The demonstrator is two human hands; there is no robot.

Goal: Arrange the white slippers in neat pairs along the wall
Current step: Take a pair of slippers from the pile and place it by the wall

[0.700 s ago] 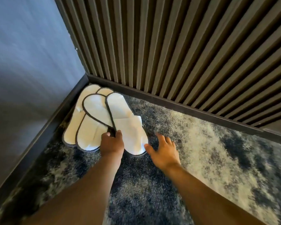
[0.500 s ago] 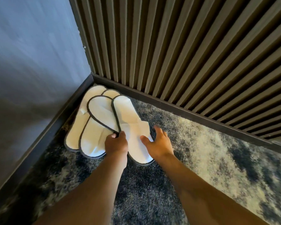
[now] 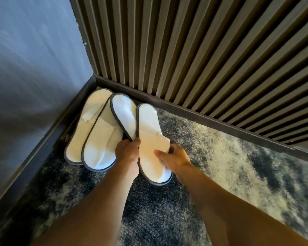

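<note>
Several white slippers with dark trim lie in the corner of the carpet. The two on the left [image 3: 84, 135] [image 3: 100, 150] rest side by side against the left skirting. A third slipper [image 3: 124, 116] lies tilted across them, and my left hand [image 3: 127, 153] is closed on its near end. The rightmost slipper [image 3: 149, 132] points toward the slatted wall, and my right hand [image 3: 174, 159] grips its toe band, thumb on top and fingers under its right edge.
A dark slatted wall [image 3: 194, 59] with a dark skirting [image 3: 203, 118] runs along the back. A plain grey wall [image 3: 28, 68] closes the left side. Mottled blue and cream carpet [image 3: 229, 166] stretches to the right of the slippers.
My right hand moved left from the carpet and took hold of the rightmost slipper. My left hand stayed on the tilted slipper. The camera came closer.
</note>
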